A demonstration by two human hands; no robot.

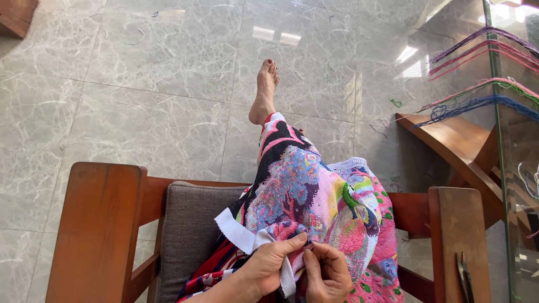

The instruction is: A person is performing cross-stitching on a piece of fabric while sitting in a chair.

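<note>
Our right hand (327, 273) pinches shut at the embroidered cloth (314, 207); needle not visible. Left hand (273, 264) grips cloth's white edge, lap-draped ahead. Risk: pricked left thumb, as fingers nearly touch.

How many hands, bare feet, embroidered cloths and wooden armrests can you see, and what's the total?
Hands: 2, the left hand and the right hand, both pinching the embroidered cloth
Bare feet: 1
Embroidered cloths: 1
Wooden armrests: 2, one and the other
Total: 6
</note>
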